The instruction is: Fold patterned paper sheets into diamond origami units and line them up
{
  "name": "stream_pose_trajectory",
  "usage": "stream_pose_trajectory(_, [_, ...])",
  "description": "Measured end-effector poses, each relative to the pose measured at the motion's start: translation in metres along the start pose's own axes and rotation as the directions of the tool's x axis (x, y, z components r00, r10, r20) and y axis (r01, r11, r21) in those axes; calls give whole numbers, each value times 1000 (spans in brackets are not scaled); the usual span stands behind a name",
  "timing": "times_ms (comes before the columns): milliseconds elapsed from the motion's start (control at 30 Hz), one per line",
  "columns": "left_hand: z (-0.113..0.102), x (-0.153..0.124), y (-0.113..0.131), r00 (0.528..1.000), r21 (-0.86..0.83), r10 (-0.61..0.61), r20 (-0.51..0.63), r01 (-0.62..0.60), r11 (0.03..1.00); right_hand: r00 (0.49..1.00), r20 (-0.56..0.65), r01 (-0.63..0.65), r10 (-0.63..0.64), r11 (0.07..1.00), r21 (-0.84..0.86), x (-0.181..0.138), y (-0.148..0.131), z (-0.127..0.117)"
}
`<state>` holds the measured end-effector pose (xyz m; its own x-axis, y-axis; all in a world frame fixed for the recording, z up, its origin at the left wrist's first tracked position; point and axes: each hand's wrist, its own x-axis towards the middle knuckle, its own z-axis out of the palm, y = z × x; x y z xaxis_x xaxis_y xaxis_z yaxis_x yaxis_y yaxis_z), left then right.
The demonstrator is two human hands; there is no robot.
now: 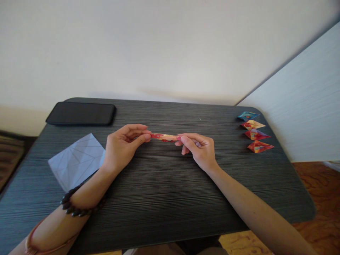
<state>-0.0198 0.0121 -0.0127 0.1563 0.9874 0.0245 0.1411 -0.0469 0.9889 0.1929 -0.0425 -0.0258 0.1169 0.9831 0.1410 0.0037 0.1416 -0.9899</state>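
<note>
A narrow piece of folded red and cream patterned paper (pixel 165 137) stretches between my two hands above the middle of the table. My left hand (pixel 124 147) pinches its left end between thumb and fingers. At the other end, my right hand (pixel 199 148) grips the paper with thumb and forefinger, the other fingers curled below. Part of each end is hidden under the fingertips. Beside my left wrist lies a creased pale sheet of paper (pixel 79 159), its right edge partly behind the wrist.
A black phone (pixel 82 114) lies at the table's back left. Along the right side stand several folded paper pieces in a column, among them a blue one (pixel 247 115) and a red-orange one (pixel 260 146). The dark ribbed table (pixel 164 198) meets a white wall (pixel 159 46) behind.
</note>
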Motion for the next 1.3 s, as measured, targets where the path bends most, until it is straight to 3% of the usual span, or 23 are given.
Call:
stream_pose_trajectory(133, [0, 1, -1, 999, -89, -36, -13, 35, 995, 1000, 9, 10, -9, 997, -81, 0, -2, -1])
stream_pose_trajectory(367, [1, 0, -3, 993, -231, -105, 62, 117, 966, 1000, 1, -11, 11, 997, -76, 1, -2, -2])
stream_pose_trajectory(633, [7, -7, 7, 970, -124, -169, 172, 192, 974, 1000, -10, -27, 26, 997, -79, 1, -1, 1])
stream_pose_trajectory(767, [6, -8, 6, 968, -80, -189, 168, 204, 976, 999, 38, -31, 34, 997, -68, 1, 1, 0])
stream_pose_trajectory(1100, [4, -7, 3, 965, -100, -199, 168, 218, 971, 997, 71, -22, 31, 992, -124, 1, -4, -2])
stream_pose_trajectory(1300, [6, -6, 4, 959, -180, -203, 195, 239, 954, 997, 55, -43, 47, 996, -72, 3, -2, -1])
